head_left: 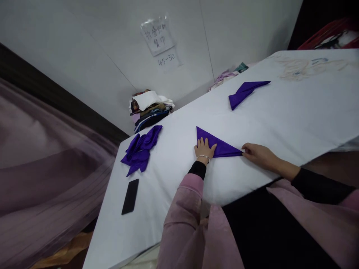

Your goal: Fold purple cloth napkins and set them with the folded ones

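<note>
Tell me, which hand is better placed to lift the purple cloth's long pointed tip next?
Probably the right hand: its fingers are right at that tip. The left hand lies spread on the purple cloth's wider end.

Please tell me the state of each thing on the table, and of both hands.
Purple triangular cloth: folded, flat
Left hand: on this cloth, fingers spread
Right hand: fingers at cloth's corner
Narrow purple cloth: folded
Purple cloth heap: rumpled
Black rectangular phone: flat
White tablecloth: spread
</note>
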The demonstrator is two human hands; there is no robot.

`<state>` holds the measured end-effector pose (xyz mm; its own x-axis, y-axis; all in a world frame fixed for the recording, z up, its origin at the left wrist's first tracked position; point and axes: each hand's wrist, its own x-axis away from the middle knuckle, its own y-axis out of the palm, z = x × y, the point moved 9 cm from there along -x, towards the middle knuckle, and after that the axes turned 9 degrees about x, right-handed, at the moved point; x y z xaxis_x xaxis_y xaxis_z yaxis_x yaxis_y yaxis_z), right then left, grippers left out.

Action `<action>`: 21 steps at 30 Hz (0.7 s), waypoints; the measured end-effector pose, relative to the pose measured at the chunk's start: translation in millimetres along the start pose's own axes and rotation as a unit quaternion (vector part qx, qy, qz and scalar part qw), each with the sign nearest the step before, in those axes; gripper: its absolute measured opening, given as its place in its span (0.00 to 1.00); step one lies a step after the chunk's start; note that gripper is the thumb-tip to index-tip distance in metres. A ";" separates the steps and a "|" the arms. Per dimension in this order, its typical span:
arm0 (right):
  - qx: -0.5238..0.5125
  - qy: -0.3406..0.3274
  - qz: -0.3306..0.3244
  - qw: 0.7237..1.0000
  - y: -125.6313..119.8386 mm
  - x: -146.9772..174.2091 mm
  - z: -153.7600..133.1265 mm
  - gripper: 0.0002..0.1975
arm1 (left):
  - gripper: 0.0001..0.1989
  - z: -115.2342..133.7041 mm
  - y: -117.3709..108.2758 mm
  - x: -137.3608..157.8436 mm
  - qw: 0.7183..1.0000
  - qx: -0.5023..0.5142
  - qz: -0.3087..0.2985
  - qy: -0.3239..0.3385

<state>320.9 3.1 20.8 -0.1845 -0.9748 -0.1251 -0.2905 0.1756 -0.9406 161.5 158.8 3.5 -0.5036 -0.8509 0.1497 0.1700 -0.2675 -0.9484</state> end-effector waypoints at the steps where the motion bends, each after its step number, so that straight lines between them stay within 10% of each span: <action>1: -0.006 -0.001 0.008 1.000 -2.8 0.3 1.8 0.12 | 0.39 -0.6 -0.2 2.0 1.000 0.000 0.006 -0.001; 21: 0.075 -0.108 0.087 0.988 1.4 9.0 -26.2 0.13 | 0.36 -3.8 -1.0 9.0 1.000 0.006 0.018 -0.012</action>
<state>294.2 -1.8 26.6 -0.0105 -0.9413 -0.3374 -0.1272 0.3359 -0.9333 153.6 153.2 4.7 -0.4763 -0.8707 0.1225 0.1974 -0.2417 -0.9501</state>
